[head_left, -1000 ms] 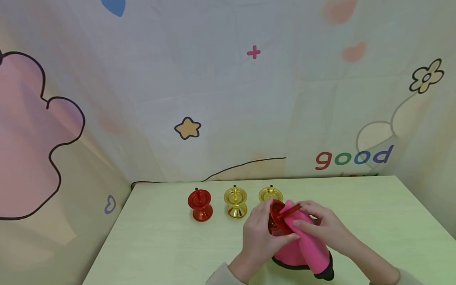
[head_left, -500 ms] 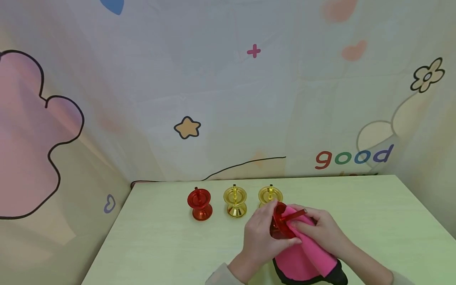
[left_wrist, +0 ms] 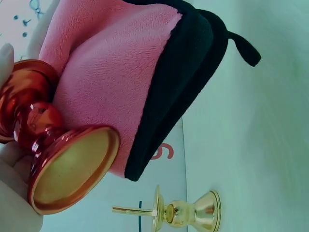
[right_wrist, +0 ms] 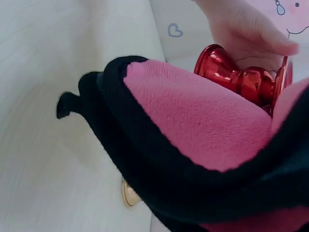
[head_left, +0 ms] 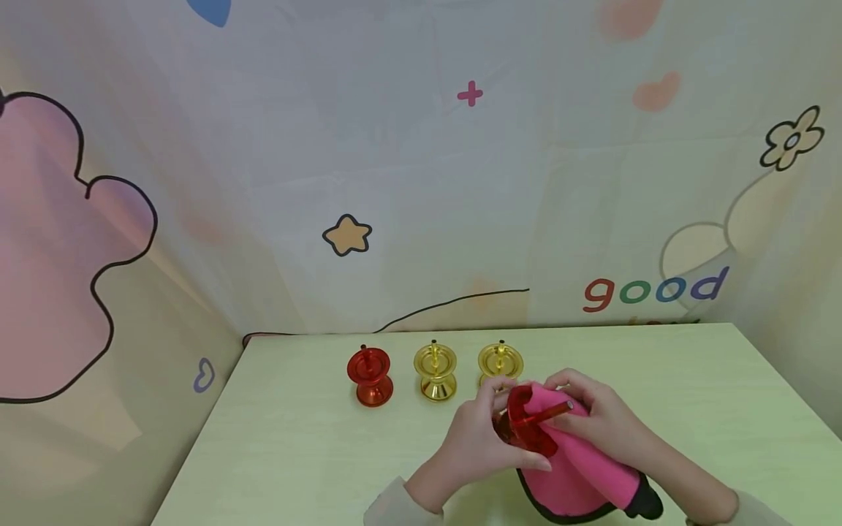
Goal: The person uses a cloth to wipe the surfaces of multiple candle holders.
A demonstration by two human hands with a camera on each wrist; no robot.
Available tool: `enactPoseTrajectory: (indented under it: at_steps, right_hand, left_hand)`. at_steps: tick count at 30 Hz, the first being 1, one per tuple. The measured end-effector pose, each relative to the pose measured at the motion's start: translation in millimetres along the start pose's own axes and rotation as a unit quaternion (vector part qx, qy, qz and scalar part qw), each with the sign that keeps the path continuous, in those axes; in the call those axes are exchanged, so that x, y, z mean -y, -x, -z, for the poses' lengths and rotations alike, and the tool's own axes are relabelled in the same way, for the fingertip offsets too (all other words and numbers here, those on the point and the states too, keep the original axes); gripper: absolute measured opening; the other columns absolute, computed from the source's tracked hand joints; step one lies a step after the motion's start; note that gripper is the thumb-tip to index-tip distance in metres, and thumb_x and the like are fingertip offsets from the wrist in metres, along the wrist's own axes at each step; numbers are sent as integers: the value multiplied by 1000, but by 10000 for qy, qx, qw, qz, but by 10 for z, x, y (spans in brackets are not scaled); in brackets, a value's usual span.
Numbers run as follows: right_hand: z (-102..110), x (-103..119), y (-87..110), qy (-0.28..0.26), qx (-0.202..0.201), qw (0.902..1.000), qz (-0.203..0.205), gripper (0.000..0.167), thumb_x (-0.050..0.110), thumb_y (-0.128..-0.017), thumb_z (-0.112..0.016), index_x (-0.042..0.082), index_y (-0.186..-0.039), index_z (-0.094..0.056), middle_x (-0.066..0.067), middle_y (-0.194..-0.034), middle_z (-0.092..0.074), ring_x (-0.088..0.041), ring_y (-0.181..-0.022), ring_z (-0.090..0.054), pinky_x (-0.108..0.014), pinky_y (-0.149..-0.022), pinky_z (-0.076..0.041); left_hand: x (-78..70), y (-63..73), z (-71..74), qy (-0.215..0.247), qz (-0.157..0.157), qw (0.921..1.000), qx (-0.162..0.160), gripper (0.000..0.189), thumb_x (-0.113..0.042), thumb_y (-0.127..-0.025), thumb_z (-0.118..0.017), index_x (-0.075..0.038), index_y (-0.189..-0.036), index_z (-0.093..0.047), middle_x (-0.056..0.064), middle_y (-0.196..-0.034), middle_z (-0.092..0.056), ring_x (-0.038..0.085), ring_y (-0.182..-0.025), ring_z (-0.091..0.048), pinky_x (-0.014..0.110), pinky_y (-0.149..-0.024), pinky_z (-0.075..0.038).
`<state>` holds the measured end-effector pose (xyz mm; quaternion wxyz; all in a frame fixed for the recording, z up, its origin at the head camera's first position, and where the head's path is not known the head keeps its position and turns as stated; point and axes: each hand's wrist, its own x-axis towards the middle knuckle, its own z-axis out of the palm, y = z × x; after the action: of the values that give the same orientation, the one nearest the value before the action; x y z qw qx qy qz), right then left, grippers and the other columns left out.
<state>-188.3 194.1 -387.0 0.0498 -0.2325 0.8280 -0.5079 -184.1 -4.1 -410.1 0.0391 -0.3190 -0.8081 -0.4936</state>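
Tilted over above the table, a shiny red candle holder (head_left: 534,432) with a thin centre stem is gripped by my left hand (head_left: 470,442). Its flared foot (left_wrist: 75,169) shows from below in the left wrist view. My right hand (head_left: 608,420) holds a pink cloth (head_left: 575,475) with a black edge against the red cup, beside the stem. Folds of the cloth hang down below both hands and hide part of the holder. In the right wrist view the cloth (right_wrist: 203,121) covers most of the scene, and the right fingers are hidden there.
A second red candle holder (head_left: 372,376) and a gold one (head_left: 435,371) stand upright at the back of the pale table (head_left: 296,453). Another gold holder (head_left: 500,359) is partly hidden behind my left hand. A printed backdrop (head_left: 421,183) rises behind the table.
The red candle holder has shifted slightly right and down, tilting more. The cloth has swung to the right, and my right hand has moved along with it. The standing holders stay put.
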Motion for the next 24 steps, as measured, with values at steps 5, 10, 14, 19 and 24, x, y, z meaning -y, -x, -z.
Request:
enactPoseTrajectory:
  at_steps: [5, 10, 14, 19, 24]
  right_hand:
    - [9, 12, 2, -46, 22, 10000, 13, 21, 15, -80, -64, 10, -99, -57, -5, -94, -61, -6, -81, -58, -26, -63, -52]
    - [39, -7, -1, -237, 192, 9995, 69, 20, 13, -80, -64, 9, -97, -57, 2, -91, -62, -8, -80, -59, -28, -63, -53]
    - [49, -24, 1, -353, 217, 9991, 34, 19, 11, -81, -62, 7, -98, -56, 2, -91, -63, -9, -77, -60, -28, -62, -53]
    - [40, -43, 23, -670, 375, 9970, 32, 18, 7, -80, -61, 7, -98, -56, 6, -90, -63, -9, -77, -60, -29, -61, -53]
    - [27, -60, 19, -914, 469, 9944, 263, 18, 3, -81, -60, 9, -98, -56, 9, -90, -63, -9, -78, -60, -30, -60, -53]
  left_hand:
    - [1, 6, 41, 916, 303, 9949, 299, 72, -21, -59, -82, -18, -120, -43, -4, -116, -60, -2, -96, -57, 14, -69, -48]
    - [16, -5, 87, 1022, 321, 9925, 593, 71, -19, -63, -79, -26, -127, -46, -3, -126, -52, 1, -96, -58, 19, -72, -50]
    - [49, -12, 109, 632, 238, 9956, 649, 71, -27, -67, -76, -27, -130, -43, -7, -141, -33, 7, -128, -32, 28, -92, -43]
    - [90, -20, 157, 924, 283, 9887, 1146, 63, -36, -72, -68, -27, -130, -44, -15, -145, -18, 10, -137, -10, 43, -104, -30]
    - [119, -12, 168, 1031, 291, 9858, 1296, 72, -56, -70, -58, -30, -134, -37, -15, -145, -20, 10, -137, -10, 47, -106, -24]
